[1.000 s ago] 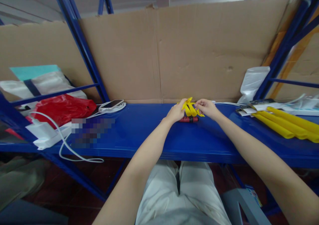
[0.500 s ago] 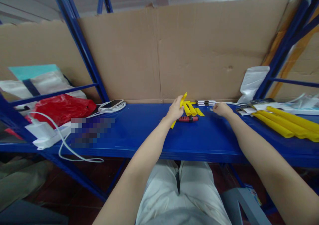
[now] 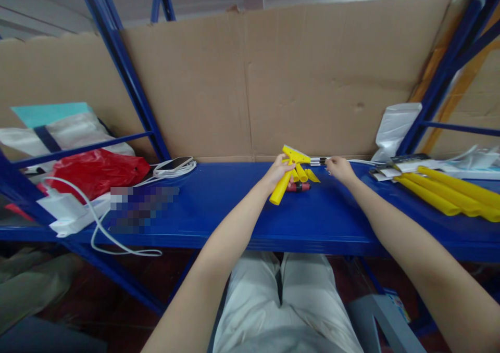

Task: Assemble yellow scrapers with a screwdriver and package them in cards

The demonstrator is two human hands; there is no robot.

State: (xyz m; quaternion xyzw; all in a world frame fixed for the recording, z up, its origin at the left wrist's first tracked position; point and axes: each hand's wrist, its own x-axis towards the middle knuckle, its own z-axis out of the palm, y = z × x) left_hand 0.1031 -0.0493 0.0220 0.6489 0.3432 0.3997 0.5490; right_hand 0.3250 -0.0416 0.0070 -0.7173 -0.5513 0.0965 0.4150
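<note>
My left hand (image 3: 278,173) is closed around a yellow scraper (image 3: 280,189), a T-shaped piece whose wide head points up and away and whose round handle slants toward me. Beneath and behind it lie more yellow scraper pieces (image 3: 302,173), with a loose yellow wedge (image 3: 312,175) at their right. A red and black screwdriver handle (image 3: 300,187) shows partly under the scraper. My right hand (image 3: 339,167) is pinched just to the right, close over the blue shelf top; tiny shiny bits show at its fingertips, too small to name. Black-and-white strips (image 3: 318,161) lie behind.
Several yellow tubes (image 3: 449,194) lie on the right. At the left are a phone (image 3: 174,164) on a coiled white cable, a red plastic bag (image 3: 101,171) and a power strip (image 3: 82,217). A cardboard wall (image 3: 304,77) stands along the back of the blue shelf (image 3: 219,202).
My left hand has turned the scraper, so its broad head and handle now show. My right hand has moved slightly left and up, fingers still pinched.
</note>
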